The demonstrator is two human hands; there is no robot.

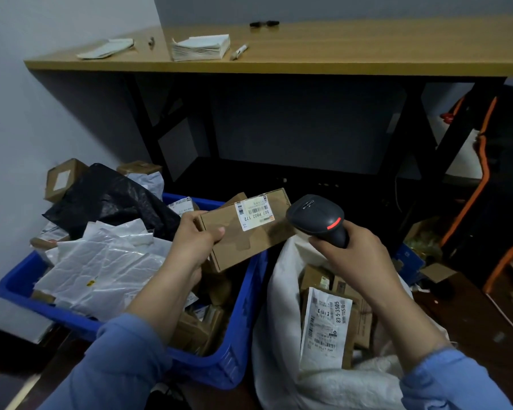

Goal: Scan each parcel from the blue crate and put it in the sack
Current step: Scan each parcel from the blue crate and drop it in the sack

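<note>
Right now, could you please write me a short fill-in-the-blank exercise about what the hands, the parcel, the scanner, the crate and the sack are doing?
1. The left hand holds a cardboard box over the crate, whose colour is ____.
2. The right hand grips the scanner, whose light glows ____.
3. The white sack, with parcels already inside, stands on the crate's ____ side.

Missing words: blue; red; right.
</note>
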